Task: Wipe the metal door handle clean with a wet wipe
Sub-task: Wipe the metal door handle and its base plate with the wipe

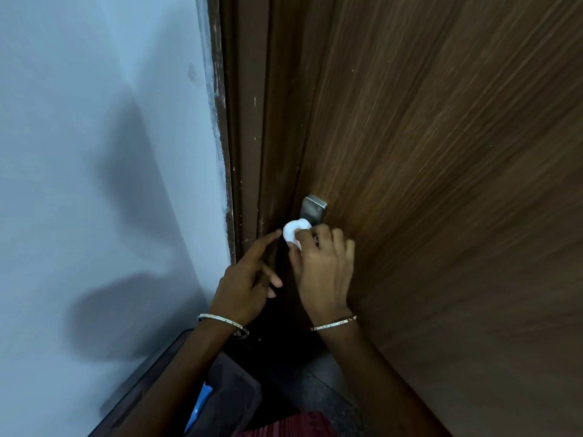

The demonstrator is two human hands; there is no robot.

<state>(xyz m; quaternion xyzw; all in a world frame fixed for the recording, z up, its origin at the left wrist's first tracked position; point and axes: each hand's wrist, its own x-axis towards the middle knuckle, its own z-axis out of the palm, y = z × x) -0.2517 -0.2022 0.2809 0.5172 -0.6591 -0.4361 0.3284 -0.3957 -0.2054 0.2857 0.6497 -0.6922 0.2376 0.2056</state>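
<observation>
The right hand [325, 266] closes round the bunched wipe [292, 232], pressing it to the handle [313, 209] on the door [441, 184], apparently to scrub the metal; the left hand [249, 279] is empty, forefinger extended beside the wipe, perhaps to steady.

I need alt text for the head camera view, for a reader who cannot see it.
The right hand presses a white wet wipe on the metal door handle of a brown wooden door. The left hand points beside it, empty.
</observation>
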